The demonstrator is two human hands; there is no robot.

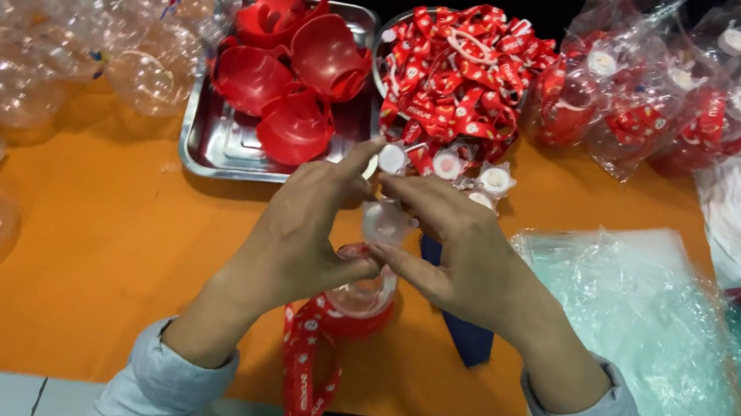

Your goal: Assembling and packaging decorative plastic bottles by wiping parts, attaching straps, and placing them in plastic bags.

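My left hand [300,231] and my right hand [474,257] meet over the orange table [110,243]. Together they grip a small clear cup with a red base [360,306], and a round white cap [384,223] sits between my fingertips at its top. A red patterned strap [305,364] hangs from the cup toward me. Just beyond my fingers lie several more white caps [494,180].
A steel tray [212,141] holds red half-shells [299,64]. Beside it a bowl is heaped with red straps [460,72]. Clear plastic domes [27,26] pile up on the left. Bagged red sets [644,94] and flat clear bags [644,327] lie right.
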